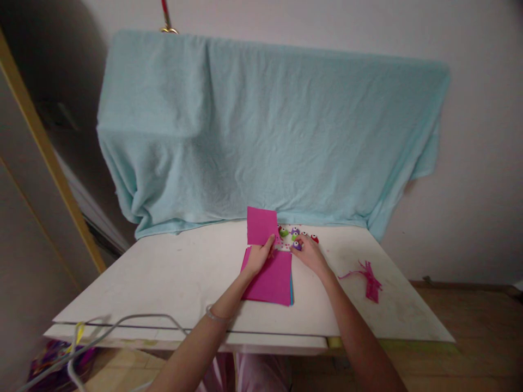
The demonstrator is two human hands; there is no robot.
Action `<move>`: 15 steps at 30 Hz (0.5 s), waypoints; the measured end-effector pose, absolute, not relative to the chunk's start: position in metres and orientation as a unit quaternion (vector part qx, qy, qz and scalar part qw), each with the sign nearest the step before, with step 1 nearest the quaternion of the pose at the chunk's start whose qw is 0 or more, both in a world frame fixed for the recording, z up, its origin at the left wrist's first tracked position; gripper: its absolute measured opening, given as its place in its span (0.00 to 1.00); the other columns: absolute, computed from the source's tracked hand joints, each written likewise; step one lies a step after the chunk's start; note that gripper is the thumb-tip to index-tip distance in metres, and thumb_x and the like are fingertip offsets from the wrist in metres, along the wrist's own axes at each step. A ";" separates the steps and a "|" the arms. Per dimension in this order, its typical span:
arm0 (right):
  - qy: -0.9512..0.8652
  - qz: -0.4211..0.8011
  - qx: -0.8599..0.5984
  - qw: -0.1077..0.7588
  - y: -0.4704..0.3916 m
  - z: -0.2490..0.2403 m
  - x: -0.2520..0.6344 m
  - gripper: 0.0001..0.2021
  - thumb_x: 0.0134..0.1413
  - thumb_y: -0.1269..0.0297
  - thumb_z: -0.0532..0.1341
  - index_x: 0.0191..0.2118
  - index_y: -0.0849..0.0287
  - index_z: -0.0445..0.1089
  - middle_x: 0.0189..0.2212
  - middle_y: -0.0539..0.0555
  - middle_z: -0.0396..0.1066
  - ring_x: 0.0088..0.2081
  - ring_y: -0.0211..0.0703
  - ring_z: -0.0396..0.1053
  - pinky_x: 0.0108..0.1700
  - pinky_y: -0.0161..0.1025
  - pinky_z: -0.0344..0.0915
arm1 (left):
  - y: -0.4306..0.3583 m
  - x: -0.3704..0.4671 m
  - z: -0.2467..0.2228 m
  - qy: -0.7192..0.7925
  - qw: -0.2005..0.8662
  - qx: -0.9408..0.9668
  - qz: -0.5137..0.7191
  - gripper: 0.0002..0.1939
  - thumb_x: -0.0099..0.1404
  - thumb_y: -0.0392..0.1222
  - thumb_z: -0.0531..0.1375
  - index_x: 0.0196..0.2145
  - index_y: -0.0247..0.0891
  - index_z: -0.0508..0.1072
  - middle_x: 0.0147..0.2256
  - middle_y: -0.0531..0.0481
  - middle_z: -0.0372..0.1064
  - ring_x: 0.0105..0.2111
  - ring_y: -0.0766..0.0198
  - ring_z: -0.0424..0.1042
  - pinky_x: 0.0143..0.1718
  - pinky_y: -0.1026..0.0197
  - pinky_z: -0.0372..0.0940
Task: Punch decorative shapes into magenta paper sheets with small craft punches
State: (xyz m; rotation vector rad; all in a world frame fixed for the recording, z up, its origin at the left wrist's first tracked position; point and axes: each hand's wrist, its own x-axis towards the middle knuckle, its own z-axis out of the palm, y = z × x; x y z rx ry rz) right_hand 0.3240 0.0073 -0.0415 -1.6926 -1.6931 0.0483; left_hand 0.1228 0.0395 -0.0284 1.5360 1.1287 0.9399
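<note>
My left hand [262, 256] is closed on the lower right corner of a magenta paper sheet [261, 224], which it holds up off the table. A stack of coloured paper [272, 283], magenta on top with blue edges showing, lies under that hand. My right hand [309, 251] has its fingers round a small purple craft punch [297, 246] with a white top, just right of the sheet. Behind it stand several more punches, among them a green one [284, 232], a purple one [295, 231] and a red one [314, 238]. Tiny pink paper bits are scattered between them.
A shredded magenta paper scrap [371, 286] lies on the right of the white table [175, 277]. A light blue cloth [286, 130] hangs along the back edge. Grey cables [134, 317] loop over the front left edge.
</note>
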 end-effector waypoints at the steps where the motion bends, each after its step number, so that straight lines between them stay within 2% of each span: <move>1: -0.652 0.004 -0.661 0.372 0.006 -0.038 0.322 0.08 0.47 0.62 0.64 0.35 0.56 0.69 0.32 0.53 0.69 0.35 0.45 0.67 0.40 0.39 0.62 | 0.041 0.122 -0.030 0.471 0.480 0.627 0.392 0.29 0.63 0.65 0.48 0.16 0.41 0.59 0.16 0.53 0.58 0.19 0.64 0.61 0.25 0.62 0.55; 4: -0.627 -0.040 -0.670 0.395 -0.001 -0.025 0.318 0.08 0.54 0.58 0.60 0.34 0.56 0.68 0.32 0.54 0.68 0.34 0.45 0.67 0.40 0.38 0.62 | 0.045 0.121 -0.034 0.479 0.455 0.626 0.414 0.28 0.63 0.65 0.47 0.17 0.41 0.59 0.17 0.52 0.59 0.20 0.63 0.62 0.26 0.62 0.56; 8: -0.618 -0.059 -0.667 0.413 -0.006 -0.012 0.314 0.08 0.58 0.59 0.56 0.37 0.57 0.69 0.36 0.56 0.68 0.33 0.44 0.66 0.39 0.37 0.62 | 0.048 0.122 -0.040 0.474 0.436 0.631 0.434 0.27 0.64 0.63 0.47 0.19 0.41 0.60 0.18 0.52 0.60 0.21 0.63 0.63 0.26 0.62 0.57; 15: -0.678 -0.072 -0.619 0.389 -0.001 -0.022 0.313 0.09 0.56 0.69 0.56 0.41 0.56 0.71 0.44 0.58 0.69 0.47 0.49 0.65 0.52 0.43 0.59 | 0.048 0.122 -0.041 0.456 0.446 0.628 0.445 0.27 0.64 0.63 0.48 0.18 0.41 0.60 0.18 0.52 0.60 0.21 0.63 0.63 0.28 0.62 0.58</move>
